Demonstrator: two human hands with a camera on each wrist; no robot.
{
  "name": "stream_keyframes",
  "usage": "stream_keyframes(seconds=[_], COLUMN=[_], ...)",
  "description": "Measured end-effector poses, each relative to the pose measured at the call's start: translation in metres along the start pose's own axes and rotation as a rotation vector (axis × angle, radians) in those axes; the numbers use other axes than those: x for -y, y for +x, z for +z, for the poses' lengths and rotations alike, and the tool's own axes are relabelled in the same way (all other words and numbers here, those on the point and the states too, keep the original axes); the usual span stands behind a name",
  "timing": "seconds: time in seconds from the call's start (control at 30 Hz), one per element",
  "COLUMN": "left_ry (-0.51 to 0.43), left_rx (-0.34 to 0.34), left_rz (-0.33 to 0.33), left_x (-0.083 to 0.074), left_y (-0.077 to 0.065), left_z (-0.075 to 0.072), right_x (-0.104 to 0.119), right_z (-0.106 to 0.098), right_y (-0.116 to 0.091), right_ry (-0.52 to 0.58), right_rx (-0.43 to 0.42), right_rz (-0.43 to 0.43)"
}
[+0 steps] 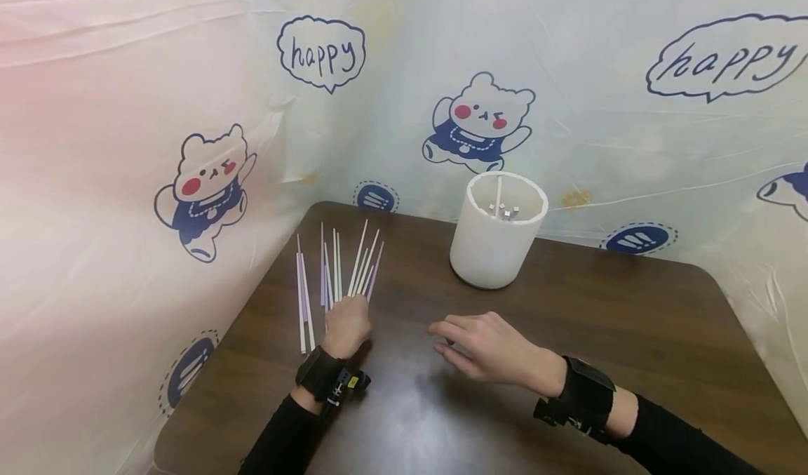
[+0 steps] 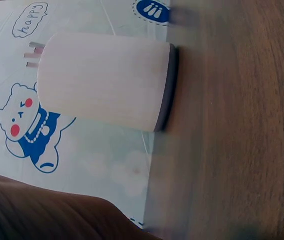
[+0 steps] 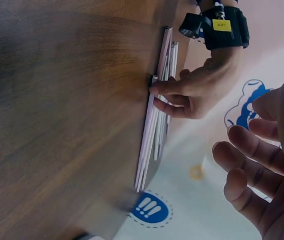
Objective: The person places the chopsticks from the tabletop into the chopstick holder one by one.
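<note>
Thin white and lilac chopsticks [image 1: 301, 299] lie at the table's left side, several of them fanning out from under my left hand [image 1: 348, 324]. In the right wrist view, the left hand [image 3: 197, 92] has bent fingers round some chopsticks [image 3: 149, 125], its fingertips over the near side of a lilac one. How many it holds is hidden. My right hand [image 1: 486, 349] hovers over the middle of the table, fingers loosely bent and holding nothing. Right of the chopsticks stands a white cylindrical holder [image 1: 495, 250], with several silver-ended sticks [image 1: 505, 212] inside.
The dark wooden table [image 1: 631, 335] has rounded corners. A printed curtain [image 1: 391, 110] with bears and "happy" bubbles hangs close behind its back and left edges. Black straps [image 1: 590, 394] with small cameras sit on both wrists.
</note>
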State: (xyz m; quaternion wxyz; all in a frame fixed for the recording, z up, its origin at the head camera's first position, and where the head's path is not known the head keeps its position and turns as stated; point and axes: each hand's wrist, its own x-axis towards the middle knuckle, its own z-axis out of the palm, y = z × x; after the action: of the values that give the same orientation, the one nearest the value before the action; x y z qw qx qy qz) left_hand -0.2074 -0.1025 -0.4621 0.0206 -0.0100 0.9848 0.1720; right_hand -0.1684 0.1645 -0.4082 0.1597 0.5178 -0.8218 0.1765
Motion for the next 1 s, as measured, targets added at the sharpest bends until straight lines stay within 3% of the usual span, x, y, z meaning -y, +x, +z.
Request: stream_keyframes(seconds=[0.2,0.33,0.57,0.77,1.0], left_ry=[-0.012,0.005,-0.007,-0.077,-0.176], left_rx=[0.039,-0.009,-0.14,-0.25,-0.478], left_rz=[-0.03,-0.022,0.001,0.026,0.108], left_x=[-0.001,-0.002,-0.012,-0.021,-0.025], left_y=[0.0,-0.003,-0.007,-0.007,-0.006], left_z=[0.001,-0.001,-0.023,-0.042,-0.056], right_x=[-0.003,-0.005,-0.01,-0.015,-0.024], right_z=[-0.001,0.0,-0.007,-0.016,-0.019], right_y=[-0.002,-0.003,-0.004,-0.006,-0.01], right_ry=[0.011,0.03,0.049,0.03,0.013], right_rx=[-0.01,-0.023,-0.039,-0.046,-0.05], right_rz=[0.015,0.013,0.034,0.064,0.105])
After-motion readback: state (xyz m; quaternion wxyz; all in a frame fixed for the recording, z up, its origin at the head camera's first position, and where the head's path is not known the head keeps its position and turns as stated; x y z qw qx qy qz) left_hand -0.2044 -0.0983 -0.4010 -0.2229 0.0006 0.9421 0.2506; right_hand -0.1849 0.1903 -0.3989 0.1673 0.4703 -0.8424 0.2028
